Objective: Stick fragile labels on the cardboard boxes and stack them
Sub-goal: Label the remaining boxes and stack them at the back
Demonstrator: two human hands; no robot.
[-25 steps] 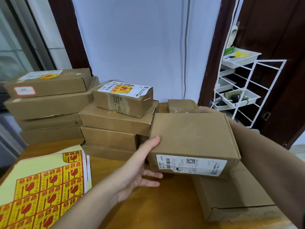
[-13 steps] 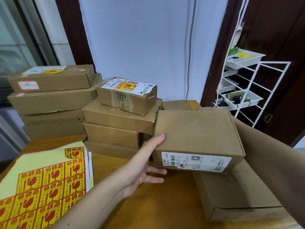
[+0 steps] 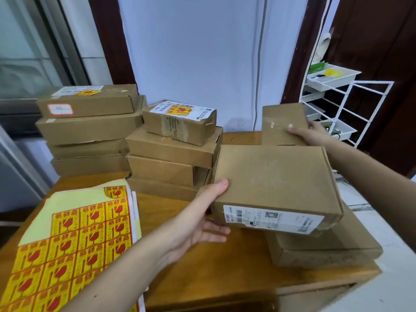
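Observation:
My left hand (image 3: 202, 219) grips the left edge of a plain cardboard box (image 3: 276, 183) with a white shipping label on its front side, thumb on top and fingers underneath. That box rests tilted on a larger flat box (image 3: 333, 248) at the table's right. Behind it my right hand (image 3: 308, 134) holds a smaller brown box (image 3: 281, 122), tipped up on its edge. A yellow sheet of red fragile labels (image 3: 74, 239) lies at the front left. The top small box (image 3: 180, 122) of the middle stack carries a fragile label.
A taller stack of flat boxes (image 3: 90, 129) stands at the back left, its top box labelled. The wooden table (image 3: 213, 278) ends close on the right. A white wire rack with trays (image 3: 333, 95) stands beyond my right hand. A pale wall is behind.
My right hand left the far side of the front box and reached back to the smaller box behind it, tipping it up. My left hand kept its grip.

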